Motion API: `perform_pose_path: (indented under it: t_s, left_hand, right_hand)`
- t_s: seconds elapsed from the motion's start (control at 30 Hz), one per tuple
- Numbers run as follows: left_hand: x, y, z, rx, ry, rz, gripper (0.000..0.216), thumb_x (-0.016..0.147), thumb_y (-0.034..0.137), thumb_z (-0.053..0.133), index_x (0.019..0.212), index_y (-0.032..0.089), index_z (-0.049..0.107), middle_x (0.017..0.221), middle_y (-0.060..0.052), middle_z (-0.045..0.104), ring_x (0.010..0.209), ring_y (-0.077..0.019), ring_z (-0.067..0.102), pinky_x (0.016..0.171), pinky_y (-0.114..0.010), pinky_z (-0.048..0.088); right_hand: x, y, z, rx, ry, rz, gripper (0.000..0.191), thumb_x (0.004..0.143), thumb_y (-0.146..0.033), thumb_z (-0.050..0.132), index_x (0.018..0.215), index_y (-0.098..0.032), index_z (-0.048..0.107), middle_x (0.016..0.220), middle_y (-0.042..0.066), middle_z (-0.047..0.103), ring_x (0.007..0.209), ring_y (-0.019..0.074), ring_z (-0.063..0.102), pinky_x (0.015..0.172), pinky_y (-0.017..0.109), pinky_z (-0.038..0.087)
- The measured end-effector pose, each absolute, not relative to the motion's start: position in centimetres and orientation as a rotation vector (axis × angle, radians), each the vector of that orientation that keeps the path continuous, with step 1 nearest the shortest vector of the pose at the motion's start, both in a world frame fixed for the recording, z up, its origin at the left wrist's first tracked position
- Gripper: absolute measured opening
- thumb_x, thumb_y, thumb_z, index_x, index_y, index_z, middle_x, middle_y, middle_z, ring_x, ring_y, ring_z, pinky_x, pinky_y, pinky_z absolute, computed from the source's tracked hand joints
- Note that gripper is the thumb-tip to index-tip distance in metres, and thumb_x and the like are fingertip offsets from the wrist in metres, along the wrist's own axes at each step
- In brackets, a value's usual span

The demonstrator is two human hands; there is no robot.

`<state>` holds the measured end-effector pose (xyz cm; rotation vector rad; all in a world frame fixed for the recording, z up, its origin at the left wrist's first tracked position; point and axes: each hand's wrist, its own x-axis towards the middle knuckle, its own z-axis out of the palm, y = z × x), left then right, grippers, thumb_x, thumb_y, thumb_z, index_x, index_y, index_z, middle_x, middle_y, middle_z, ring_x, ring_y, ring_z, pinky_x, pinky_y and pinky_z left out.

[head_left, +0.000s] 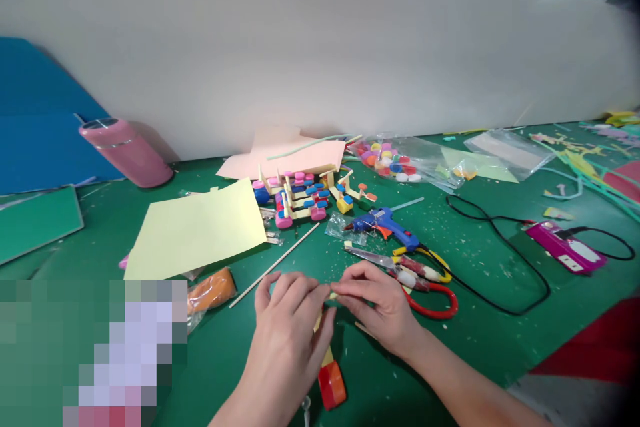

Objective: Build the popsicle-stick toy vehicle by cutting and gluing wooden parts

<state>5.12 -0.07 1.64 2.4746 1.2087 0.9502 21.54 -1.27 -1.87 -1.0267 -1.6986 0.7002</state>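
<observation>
My left hand (295,327) is closed, fingers bent over a pale yellow strip that is mostly hidden beneath them. At the strip's near end sits a red and orange block (333,384), below my palm. Thumb and fingers of my right hand (383,310) pinch a small pale yellow piece (333,295), right at my left fingertips. Whether that piece touches the strip is hidden. Red-handled scissors (435,301) lie just beyond my right hand, beside a blue glue gun (387,223). A thin wooden stick (275,265) lies left of them, and part of another shows under my right hand.
Small assembled models (300,199) with coloured pieces stand at the back. A yellow sheet (200,230), an orange wrapped lump (213,290) and a pink tumbler (127,152) are leftward. Rightward lie a bag of coloured pieces (390,161), a black cable (543,280) and a magenta device (565,247).
</observation>
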Motion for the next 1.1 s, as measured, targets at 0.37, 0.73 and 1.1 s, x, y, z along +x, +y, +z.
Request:
perform_pose_path:
  t_s: [0.37,0.73,1.1]
  left_hand:
    - [5.1,0.2,1.4,2.503,1.158,1.035,0.015,0.079,0.012,0.05,0.077,0.021,0.061,0.073,0.0,0.063,0.078,-0.0194,0.051,0.087,-0.046,0.029]
    - [5.1,0.3,1.8,2.48,1.121,0.972,0.019,0.079,0.009,0.046,0.078,0.021,0.06,0.073,-0.001,0.063,0.078,-0.02,0.05,0.086,-0.045,0.029]
    - [3.2,-0.3,2.6,2.525,1.16,0.903,0.033,0.077,0.012,0.049,0.11,0.019,0.051,0.098,-0.008,0.06,0.096,-0.0237,0.05,0.086,-0.045,0.038]
  right_hand:
    - [21.6,-1.4,-2.0,-1.031,-1.716,0.681,0.023,0.083,-0.017,0.056,0.102,-0.023,0.067,0.087,0.005,0.057,0.078,0.0148,0.057,0.066,0.027,0.049]
    - [21.7,-1.6,-1.6,-1.035,-1.727,0.763,0.026,0.087,-0.014,0.048,0.105,-0.02,0.065,0.091,0.006,0.056,0.083,0.0152,0.056,0.07,0.026,0.047]
    - [22.2,-2.4,-1.1,-1.162,-1.625,0.813,0.028,0.089,-0.019,0.044,0.115,-0.024,0.054,0.101,0.005,0.056,0.081,0.0147,0.055,0.071,0.027,0.047]
